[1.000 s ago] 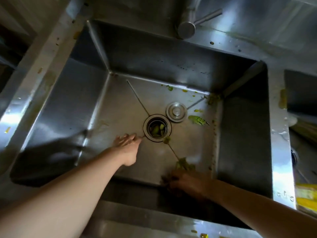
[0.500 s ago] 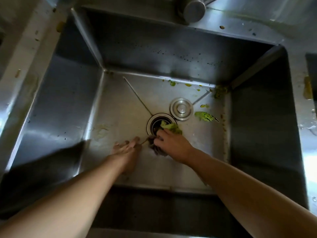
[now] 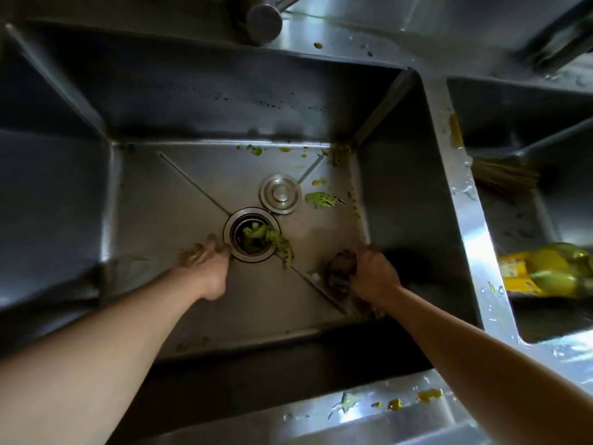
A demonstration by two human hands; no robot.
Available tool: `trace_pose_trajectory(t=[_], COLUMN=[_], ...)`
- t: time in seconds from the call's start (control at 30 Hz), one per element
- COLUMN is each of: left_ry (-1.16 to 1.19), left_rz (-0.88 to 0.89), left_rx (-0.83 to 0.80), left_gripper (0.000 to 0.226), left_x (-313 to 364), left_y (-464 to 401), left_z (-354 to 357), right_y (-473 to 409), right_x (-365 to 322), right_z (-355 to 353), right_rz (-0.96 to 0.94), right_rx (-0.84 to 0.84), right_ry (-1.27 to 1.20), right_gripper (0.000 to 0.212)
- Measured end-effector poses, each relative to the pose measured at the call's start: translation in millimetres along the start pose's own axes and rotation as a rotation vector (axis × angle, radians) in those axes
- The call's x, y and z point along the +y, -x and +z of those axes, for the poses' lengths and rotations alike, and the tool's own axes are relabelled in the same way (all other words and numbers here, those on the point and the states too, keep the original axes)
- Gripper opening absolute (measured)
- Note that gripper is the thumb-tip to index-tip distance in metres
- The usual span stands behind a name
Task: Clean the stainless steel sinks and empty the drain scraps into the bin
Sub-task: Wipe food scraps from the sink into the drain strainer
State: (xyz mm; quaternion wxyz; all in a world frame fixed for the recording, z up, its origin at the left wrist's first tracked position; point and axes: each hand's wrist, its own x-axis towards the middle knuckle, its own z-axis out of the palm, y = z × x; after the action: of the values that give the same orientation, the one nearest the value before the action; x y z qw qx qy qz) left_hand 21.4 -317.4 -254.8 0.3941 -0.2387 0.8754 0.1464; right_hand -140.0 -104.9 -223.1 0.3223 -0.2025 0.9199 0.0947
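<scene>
Steel sink, seen from above. The drain sits near the centre of the floor, at the crossing of four pressed creases; green scraps fill it and spill over its right rim in a smear toward the near right. The round stopper lies flat on the floor just beyond and right of the drain, apart from it. A green, dark-speckled peel lies right of the stopper; smaller green and yellow bits dot the far edge of the floor, and a clump sits in the far right corner. Dark specks mark the back wall.

Left hand: flat on the floor, fingers loosely spread, tips touching the drain's left rim. Right hand: fingers curled tight around a dark scourer, pressed to the floor near the right wall; its outline is blurred.

The tap stands on the back ledge above the sink. A wet steel divider, stained yellow at its far end, separates a second sink on the right, which contains a straw brush and a yellow-green packet. The bench edge in front carries water drops and yellow and green crumbs. Lighting is dim, with glare on the right-hand steel.
</scene>
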Motion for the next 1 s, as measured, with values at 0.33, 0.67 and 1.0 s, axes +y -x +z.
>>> trace_pose_trajectory(t=[0.33, 0.67, 1.0], left_ry=[-0.054, -0.049, 0.074], left_rz=[-0.050, -0.016, -0.017], left_rx=[-0.036, 0.001, 0.072], left_gripper=[0.076, 0.077, 0.056], left_x=[4.7, -0.5, -12.9], left_y=[-16.6, -16.9, -21.1], left_z=[11.9, 11.9, 1.2], right_y=[-17.1, -38.6, -32.2], right_x=[-0.8, -93.6, -97.0], right_z=[43.5, 35.1, 7.7], right_rz=[0.248, -0.028, 0.024], right_rx=[-0.215, -0.009, 0.117], right_ry=[-0.001, -0.140, -0.399], right_gripper=[0.070, 0.056, 0.031])
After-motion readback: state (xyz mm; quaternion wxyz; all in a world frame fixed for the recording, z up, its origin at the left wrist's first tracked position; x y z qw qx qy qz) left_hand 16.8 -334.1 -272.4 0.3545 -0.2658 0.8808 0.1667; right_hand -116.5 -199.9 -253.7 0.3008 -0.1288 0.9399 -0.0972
